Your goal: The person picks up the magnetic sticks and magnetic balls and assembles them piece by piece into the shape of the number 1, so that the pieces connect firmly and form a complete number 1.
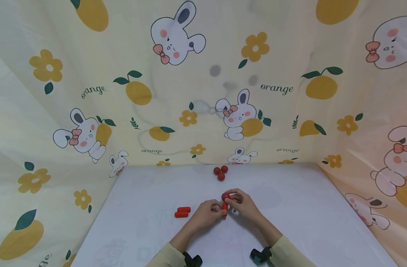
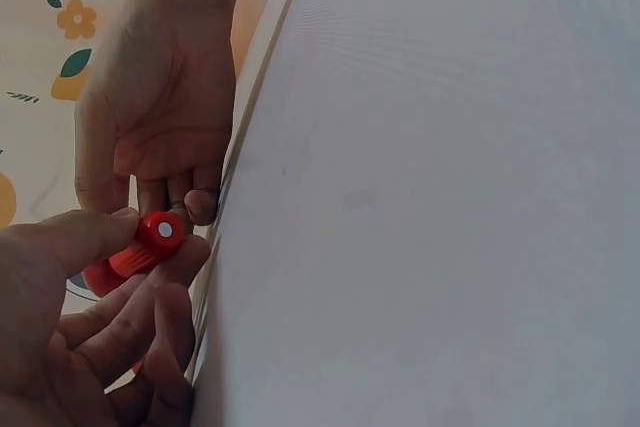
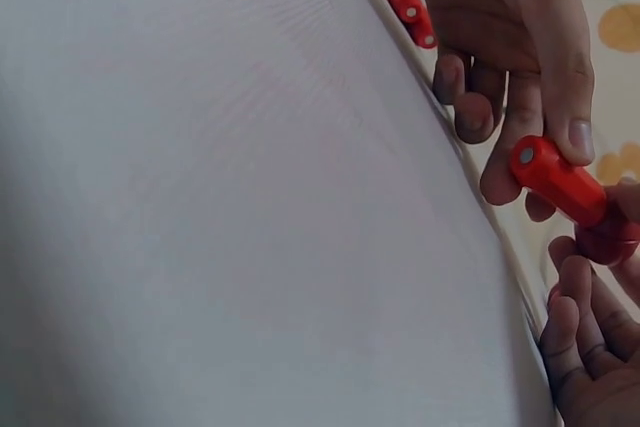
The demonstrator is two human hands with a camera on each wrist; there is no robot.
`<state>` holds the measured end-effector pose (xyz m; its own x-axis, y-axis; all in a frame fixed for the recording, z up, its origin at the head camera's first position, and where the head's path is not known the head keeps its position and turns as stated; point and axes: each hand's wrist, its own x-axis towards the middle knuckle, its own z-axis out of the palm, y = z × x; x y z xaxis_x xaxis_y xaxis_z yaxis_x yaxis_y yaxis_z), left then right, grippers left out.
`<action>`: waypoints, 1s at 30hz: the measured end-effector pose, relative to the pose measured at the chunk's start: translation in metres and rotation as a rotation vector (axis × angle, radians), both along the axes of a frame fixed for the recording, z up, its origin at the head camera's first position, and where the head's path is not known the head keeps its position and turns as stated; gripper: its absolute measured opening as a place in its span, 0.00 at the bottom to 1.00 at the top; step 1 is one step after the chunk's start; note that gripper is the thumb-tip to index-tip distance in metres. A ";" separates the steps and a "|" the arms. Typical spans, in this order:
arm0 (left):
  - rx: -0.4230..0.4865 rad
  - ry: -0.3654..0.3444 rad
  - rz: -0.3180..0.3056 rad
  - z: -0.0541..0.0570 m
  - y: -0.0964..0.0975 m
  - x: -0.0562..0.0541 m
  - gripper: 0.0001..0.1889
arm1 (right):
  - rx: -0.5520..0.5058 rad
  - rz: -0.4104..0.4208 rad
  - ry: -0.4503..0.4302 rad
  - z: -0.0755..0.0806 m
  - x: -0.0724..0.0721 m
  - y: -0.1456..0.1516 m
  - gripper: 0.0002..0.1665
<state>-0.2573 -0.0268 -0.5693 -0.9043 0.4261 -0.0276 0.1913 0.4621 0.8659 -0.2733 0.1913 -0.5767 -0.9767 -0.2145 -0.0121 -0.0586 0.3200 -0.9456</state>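
Over the middle of the table, my left hand [image 1: 204, 214] pinches a short red rod [image 1: 225, 209] between thumb and fingers. A glossy red ball [image 1: 225, 196] sits against the rod's far end, pinched by my right hand [image 1: 245, 204]. In the right wrist view the rod [image 3: 562, 183] shows a round silver spot on its near end, and the ball [image 3: 606, 243] touches its other end. The left wrist view shows the same spotted end of the rod [image 2: 160, 230] under my left thumb; fingers partly hide the ball there.
Two more red rods [image 1: 181, 214] lie side by side left of my hands. Three red balls [image 1: 221, 177] are grouped near the back edge of the white table [image 1: 150, 196]. A patterned curtain [image 1: 176, 89] surrounds the back and sides.
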 end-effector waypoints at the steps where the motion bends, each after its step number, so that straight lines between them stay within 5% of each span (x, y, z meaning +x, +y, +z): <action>1: 0.000 0.000 0.000 0.000 0.000 0.000 0.12 | -0.003 0.001 0.001 0.000 0.000 0.000 0.25; 30: -0.059 -0.024 -0.008 0.004 0.004 -0.003 0.15 | 0.066 -0.012 -0.037 -0.002 -0.011 0.012 0.25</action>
